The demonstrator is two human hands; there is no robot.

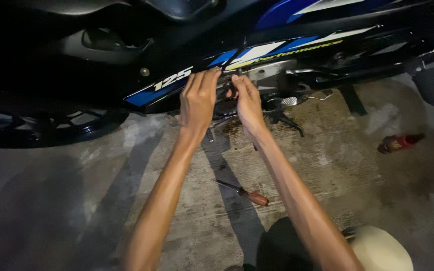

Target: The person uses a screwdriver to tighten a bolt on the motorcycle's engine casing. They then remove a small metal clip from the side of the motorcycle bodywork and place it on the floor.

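A black and blue motorcycle (126, 55) stands across the top of the view. Both my arms reach up to its lower side panel. My left hand (198, 99) rests with its fingertips on the edge of the blue and white fairing (257, 52). My right hand (247, 103) is beside it, fingers curled at the dark engine area under the panel; whether it holds a small part is hidden. A screwdriver (243, 192) with a brown handle lies on the concrete floor between my forearms.
The front wheel (51, 123) is at the left. A foot peg (430, 85) and a brake pedal (288, 101) stick out at the right. A small red bottle (399, 143) lies on the floor at the right. A pale round object (380, 248) sits at the bottom right.
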